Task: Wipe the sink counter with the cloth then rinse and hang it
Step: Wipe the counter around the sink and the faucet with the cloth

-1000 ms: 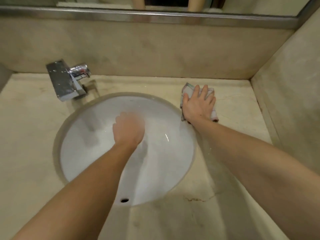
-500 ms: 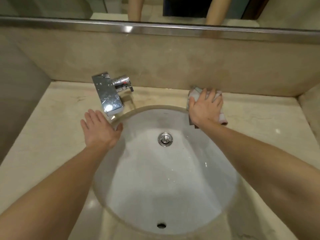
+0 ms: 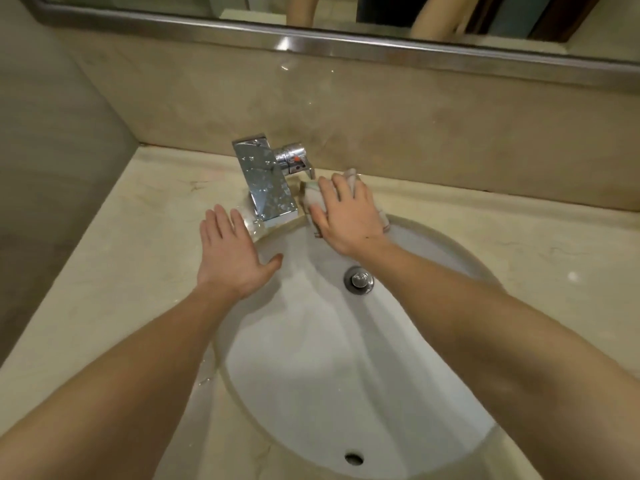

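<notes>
Wiping beside the square chrome tap (image 3: 266,181)
My right hand (image 3: 348,216) presses the pale folded cloth (image 3: 313,199) flat (left hand (image 3: 230,254) spread on the beige stone counter (image 3: 138,254)); I should keep pressure even.

Dim warm overhead light, glare on chrome faucet (image 3: 266,183), soft arm shadows in basin (image 3: 346,358), wide-angle edge bending

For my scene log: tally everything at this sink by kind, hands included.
Bare hands: 2, left hand and right hand
Pale folded cloth: 1
Square chrome faucet: 1
White oval ceramic basin: 1
Round chrome drain stopper: 1
Total: 6
</notes>
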